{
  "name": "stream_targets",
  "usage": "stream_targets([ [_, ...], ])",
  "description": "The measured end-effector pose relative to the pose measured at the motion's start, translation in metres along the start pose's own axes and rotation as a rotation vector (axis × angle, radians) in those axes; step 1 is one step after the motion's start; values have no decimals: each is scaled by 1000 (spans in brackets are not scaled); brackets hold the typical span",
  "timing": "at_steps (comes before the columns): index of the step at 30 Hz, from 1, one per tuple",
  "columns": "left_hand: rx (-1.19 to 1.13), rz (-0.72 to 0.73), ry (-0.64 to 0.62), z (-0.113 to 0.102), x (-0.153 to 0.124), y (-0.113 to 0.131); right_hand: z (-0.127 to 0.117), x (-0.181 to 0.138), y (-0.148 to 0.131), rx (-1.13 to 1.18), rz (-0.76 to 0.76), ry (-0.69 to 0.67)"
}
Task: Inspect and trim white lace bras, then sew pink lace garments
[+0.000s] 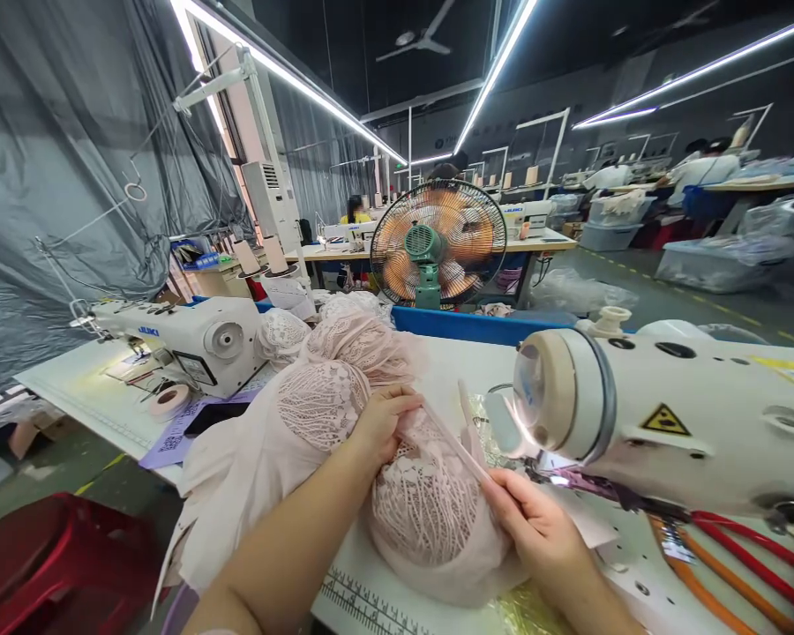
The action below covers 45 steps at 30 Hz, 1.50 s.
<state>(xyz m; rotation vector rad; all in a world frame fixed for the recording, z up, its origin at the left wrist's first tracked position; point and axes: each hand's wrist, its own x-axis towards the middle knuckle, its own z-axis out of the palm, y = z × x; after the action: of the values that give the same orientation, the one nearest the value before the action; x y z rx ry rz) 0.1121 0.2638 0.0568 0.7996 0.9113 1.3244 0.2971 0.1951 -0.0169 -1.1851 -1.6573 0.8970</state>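
Observation:
A pale pink lace bra cup (423, 511) lies on the white sewing table (370, 591) in front of me. My left hand (380, 423) pinches the upper end of a thin pink strap (446, 441) on top of the lace. My right hand (529, 520) pinches the strap's lower end, so the strap runs taut between both hands. More pink lace pieces (344, 370) are heaped behind the left hand.
A white sewing machine (668, 414) stands close on the right, with red and orange scissors (734, 564) below it. Another machine (185, 339) sits at the left, beside a tape roll (168, 401). A fan (437, 242) stands behind. A red stool (59, 564) is at lower left.

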Motion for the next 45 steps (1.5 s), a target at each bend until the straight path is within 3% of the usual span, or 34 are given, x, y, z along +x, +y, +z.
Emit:
stream_targets([
  [7,21,23,-41,0,-1,3,4,-4,7,-86,38,100],
  [10,25,27,-48,-1,-1,5,5,-5,7,-121,-33,171],
  [14,36,35,-61,-2,-2,6,4,-4,5,-97,-145,149],
  [20,68,66,-91,0,-4,6,2,-2,0,-88,-112,127],
  [30,144,282,-18,-6,2,9,-1,-8,-21,-72,-124,38],
  [38,358,373,-275,-4,-17,30,8,-18,-42,-442,-194,235],
  [45,556,475,-436,-18,-74,46,13,-37,-38,-371,-114,199],
])
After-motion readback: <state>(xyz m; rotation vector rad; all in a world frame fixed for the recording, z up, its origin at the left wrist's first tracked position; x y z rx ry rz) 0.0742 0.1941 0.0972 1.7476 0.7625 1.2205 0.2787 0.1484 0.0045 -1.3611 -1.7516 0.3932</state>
